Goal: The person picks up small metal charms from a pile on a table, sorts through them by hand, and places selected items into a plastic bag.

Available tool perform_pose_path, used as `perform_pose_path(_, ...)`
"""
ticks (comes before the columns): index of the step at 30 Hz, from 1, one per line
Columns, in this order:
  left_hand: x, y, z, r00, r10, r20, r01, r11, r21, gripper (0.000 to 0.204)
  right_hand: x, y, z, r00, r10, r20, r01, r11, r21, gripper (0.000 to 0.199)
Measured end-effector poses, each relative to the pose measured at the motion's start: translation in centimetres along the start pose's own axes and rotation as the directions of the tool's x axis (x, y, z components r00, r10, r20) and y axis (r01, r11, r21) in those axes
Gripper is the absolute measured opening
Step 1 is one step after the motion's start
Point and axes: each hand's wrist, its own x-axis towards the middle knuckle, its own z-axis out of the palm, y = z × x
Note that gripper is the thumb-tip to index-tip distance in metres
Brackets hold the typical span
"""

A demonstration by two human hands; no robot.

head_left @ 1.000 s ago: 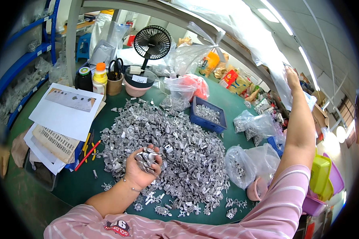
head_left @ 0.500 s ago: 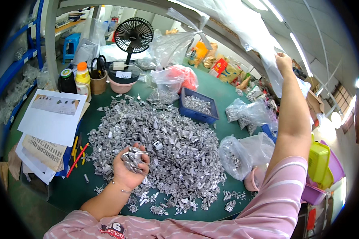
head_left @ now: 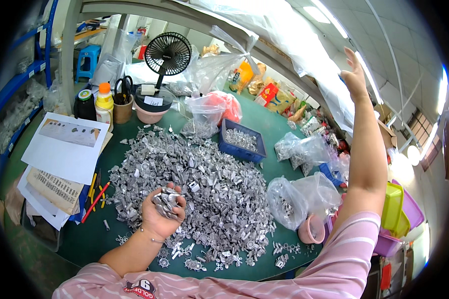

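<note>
Metal parts [head_left: 165, 200] sitting cupped in left hand [head_left: 160, 215], fingers curling round them, just above big pile [head_left: 194, 189]. Right hand [head_left: 355, 75] reaching up, fingers spread, holding nothing. Blue tray [head_left: 240, 140] behind pile partly filled; most of pile remaining.

Left hand: the left hand [head_left: 160, 215] is cupped palm-up around a handful of small silvery metal parts [head_left: 166, 200], just above the near edge of the heap.
Right hand: the right hand [head_left: 355, 74] is raised high, fingers spread, near the clear plastic sheeting [head_left: 284, 35] overhead.
Heap: a wide pile of small silvery metal parts [head_left: 204, 184] covers the green table [head_left: 85, 239].
Behind it: a blue rectangular plastic tray [head_left: 240, 141] of the same parts, and a black desk fan [head_left: 167, 54].
Left side: white paper sheets [head_left: 65, 149] with red and yellow pencils [head_left: 96, 197] beside them.
Right side: clear plastic bags [head_left: 304, 192] holding parts.
</note>
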Motion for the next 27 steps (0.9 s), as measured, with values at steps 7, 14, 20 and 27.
perform_pose_path(7,-0.2,-0.1,0.1,1.000,-0.007,0.014,0.007,1.000,-0.007,0.021,0.7,-7.7,5.0,0.936,-0.136,0.324,0.271,0.867,-0.418,0.081)
perform_pose_path(14,-0.4,0.0,0.7,1.000,0.017,0.002,-0.017,1.000,-0.005,0.021,3.9,-5.9,4.0,0.971,0.154,0.181,-0.076,0.924,-0.375,0.039)
perform_pose_path(20,-0.7,-0.1,0.5,0.999,-0.004,0.053,0.005,1.000,-0.014,0.022,2.6,-5.9,2.6,0.839,0.207,0.503,-0.025,0.939,-0.344,0.077)
perform_pose_path(27,-0.6,-0.5,0.8,0.998,-0.045,0.054,0.047,0.998,-0.039,0.020,3.8,-12.8,4.6,0.960,-0.189,0.205,0.236,0.943,-0.236,0.107)
